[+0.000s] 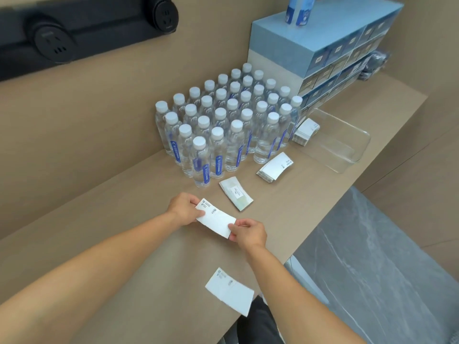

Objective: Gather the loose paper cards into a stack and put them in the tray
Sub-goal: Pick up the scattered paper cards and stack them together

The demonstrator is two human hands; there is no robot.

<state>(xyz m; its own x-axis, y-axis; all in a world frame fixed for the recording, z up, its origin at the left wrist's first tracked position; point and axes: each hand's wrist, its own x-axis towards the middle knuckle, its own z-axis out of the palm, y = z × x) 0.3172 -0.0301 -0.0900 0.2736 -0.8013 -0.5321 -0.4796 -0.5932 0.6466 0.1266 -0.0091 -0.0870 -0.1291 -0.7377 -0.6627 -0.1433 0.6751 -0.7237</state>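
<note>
White card (both hands gripping)

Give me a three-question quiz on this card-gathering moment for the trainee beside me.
1. True or false: the clear tray already holds a stack of cards.
2. Which hands grip the white cards being squared up? A) left only B) right only C) both
3. Fill in: the loose cards nearest the person lie close to the table's ____ edge.

Key
1. True; it sits at the tray's end nearest the water bottles.
2. C; the left hand and right hand each pinch one end.
3. Near; one corner overhangs it.
</note>
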